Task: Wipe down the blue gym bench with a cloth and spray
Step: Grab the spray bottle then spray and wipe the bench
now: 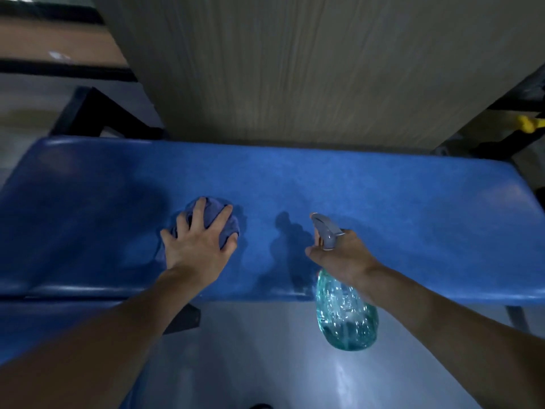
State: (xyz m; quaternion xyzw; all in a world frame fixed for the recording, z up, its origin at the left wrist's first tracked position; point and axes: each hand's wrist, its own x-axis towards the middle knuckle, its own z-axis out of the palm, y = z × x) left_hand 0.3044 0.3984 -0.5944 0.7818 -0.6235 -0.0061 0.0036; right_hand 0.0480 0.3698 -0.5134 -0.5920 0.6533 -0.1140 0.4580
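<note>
The blue gym bench [383, 196] runs left to right across the view. A crumpled blue cloth [228, 224] lies on its pad left of centre. My left hand [200, 240] presses flat on the cloth with fingers spread. My right hand [342, 255] grips the neck of a clear spray bottle [345, 314] holding blue-green liquid. The grey nozzle points away from me over the pad. The bottle's body hangs in front of the bench's near edge.
A grey wood-grain panel [295, 69] stands right behind the bench. Black frame bars [97, 113] show at the back left. A yellow part [530, 125] sits on dark equipment at the back right. Shiny grey floor [280, 364] lies below. A second blue pad [44, 320] adjoins at the near left.
</note>
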